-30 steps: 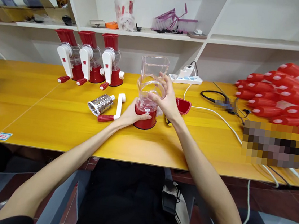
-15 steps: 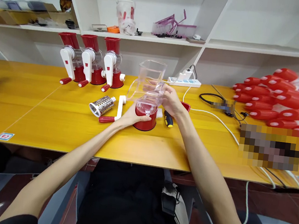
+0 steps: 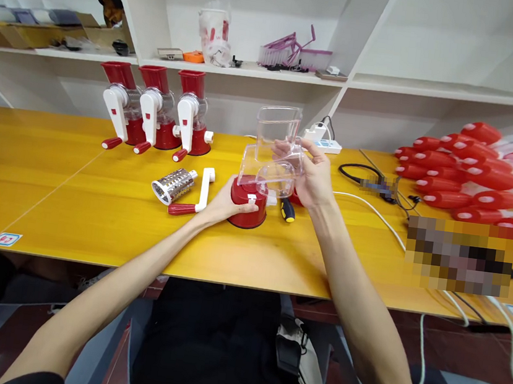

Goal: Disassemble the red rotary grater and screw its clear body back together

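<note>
I see the yellow worktable [image 3: 95, 209] bearing the red base [image 3: 248, 206]. My right hand [image 3: 316, 181] clasps the clear hopper housing [image 3: 272, 156] (tilted) just above that base; my left hand [image 3: 224, 203] grips the base's left side.

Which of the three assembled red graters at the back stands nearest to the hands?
The rightmost assembled grater in the row; the other two stand to its left, farther from the left hand and right hand.

Clear hopper housing [image 3: 273, 150] tilted above red base [image 3: 248, 206] — base on table.
</note>
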### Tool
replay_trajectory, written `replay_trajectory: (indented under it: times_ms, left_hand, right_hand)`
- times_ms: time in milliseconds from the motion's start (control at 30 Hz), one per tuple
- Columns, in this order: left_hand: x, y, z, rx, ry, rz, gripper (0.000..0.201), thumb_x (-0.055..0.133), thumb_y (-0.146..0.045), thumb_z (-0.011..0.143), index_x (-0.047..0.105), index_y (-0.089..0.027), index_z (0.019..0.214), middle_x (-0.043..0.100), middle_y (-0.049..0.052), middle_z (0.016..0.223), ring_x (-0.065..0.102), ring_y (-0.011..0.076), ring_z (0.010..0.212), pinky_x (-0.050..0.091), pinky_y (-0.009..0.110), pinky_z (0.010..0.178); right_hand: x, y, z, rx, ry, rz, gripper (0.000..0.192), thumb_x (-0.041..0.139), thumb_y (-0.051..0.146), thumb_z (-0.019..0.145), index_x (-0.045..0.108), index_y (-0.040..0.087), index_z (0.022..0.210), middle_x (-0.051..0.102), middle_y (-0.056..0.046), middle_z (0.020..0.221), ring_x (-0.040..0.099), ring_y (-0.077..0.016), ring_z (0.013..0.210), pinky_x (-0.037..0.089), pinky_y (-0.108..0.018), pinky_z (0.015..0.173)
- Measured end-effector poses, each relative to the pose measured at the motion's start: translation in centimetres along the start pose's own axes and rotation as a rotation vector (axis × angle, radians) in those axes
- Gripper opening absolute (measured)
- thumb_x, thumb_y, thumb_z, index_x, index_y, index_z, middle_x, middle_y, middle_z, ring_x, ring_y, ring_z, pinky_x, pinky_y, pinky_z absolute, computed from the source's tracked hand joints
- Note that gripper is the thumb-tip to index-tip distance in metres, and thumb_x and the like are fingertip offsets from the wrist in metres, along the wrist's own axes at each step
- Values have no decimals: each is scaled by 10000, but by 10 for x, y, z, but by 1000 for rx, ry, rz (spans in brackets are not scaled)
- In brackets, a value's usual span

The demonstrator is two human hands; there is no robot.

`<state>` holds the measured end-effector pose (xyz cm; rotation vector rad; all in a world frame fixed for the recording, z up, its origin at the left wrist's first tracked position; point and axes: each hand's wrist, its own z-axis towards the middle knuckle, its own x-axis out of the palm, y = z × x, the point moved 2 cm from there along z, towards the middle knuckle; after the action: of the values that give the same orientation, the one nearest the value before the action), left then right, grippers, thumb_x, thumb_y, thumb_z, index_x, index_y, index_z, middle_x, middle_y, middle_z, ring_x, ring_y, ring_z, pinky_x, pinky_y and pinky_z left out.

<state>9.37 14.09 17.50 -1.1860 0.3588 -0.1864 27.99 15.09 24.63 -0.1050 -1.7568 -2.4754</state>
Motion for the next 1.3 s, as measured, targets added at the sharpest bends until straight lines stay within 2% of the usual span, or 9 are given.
replay_trajectory:
  times_ms: [167,267,333,500,633,800,1067,1200,1300]
  left_hand:
    - [-5,-8,-10,19,-66,40,996,877,-528,620,412,-169,1424,435,198,1555,427,341,1460,278,509,1255]
    - [-8,-28,-37,168,-248,67,872,774,-660,736,424,-233,1410,377,148,1600,309,304,1535,212,485,1287]
    - [-4,-43,-62,270,-343,19,856,745,-710,749,420,-256,1398,423,138,1566,376,293,1501,284,464,1266]
    - [25,-64,-97,136,-174,-218,891,786,-738,689,463,-235,1350,574,168,1448,573,317,1346,477,462,1136]
    - [27,-65,-93,107,-248,-286,722,809,-656,724,517,-225,1224,718,137,1239,683,306,1199,551,468,1037]
    - [17,-61,-95,85,-310,-207,709,890,-579,650,554,-228,1166,744,108,1169,709,298,1145,565,482,1021]
    - [36,-58,-106,81,-360,-262,609,771,-629,773,524,-261,1191,732,83,1201,690,294,1190,550,491,1054]
    - [29,-70,-101,73,-366,-197,646,838,-572,711,540,-240,1178,738,76,1125,718,282,1088,578,462,972]
    - [19,-86,-92,38,-334,-68,618,847,-532,707,585,-230,1178,737,72,1093,716,279,1051,567,456,960]
  right_hand:
    - [-7,27,-34,-12,-104,58,778,501,494,848,259,151,1504,421,-104,1452,512,15,1338,503,-243,1271]
    - [-8,37,-61,8,-171,99,783,478,480,856,177,206,1525,357,-84,1511,521,20,1320,512,-242,1260]
    - [-3,37,-79,33,-194,130,775,443,486,871,150,214,1535,334,-83,1526,517,25,1312,516,-236,1248]
    - [24,22,-116,163,-101,182,780,444,537,867,235,165,1520,396,-105,1466,510,27,1293,534,-190,1194]
    - [33,3,-125,258,26,200,747,460,518,865,308,130,1485,450,-106,1394,507,44,1249,549,-147,1141]
    - [20,-12,-127,352,166,178,774,520,492,839,320,127,1491,500,-96,1321,513,41,1232,558,-140,1107]
    - [8,5,-139,250,199,161,918,453,676,812,221,168,1541,443,-117,1394,501,9,1294,558,-195,1152]
    - [3,6,-141,211,187,130,1029,616,599,741,135,219,1567,385,-120,1458,505,-6,1308,568,-193,1145]
    - [0,3,-140,251,148,133,1025,620,531,764,74,230,1577,392,-123,1455,532,3,1265,584,-138,1052]
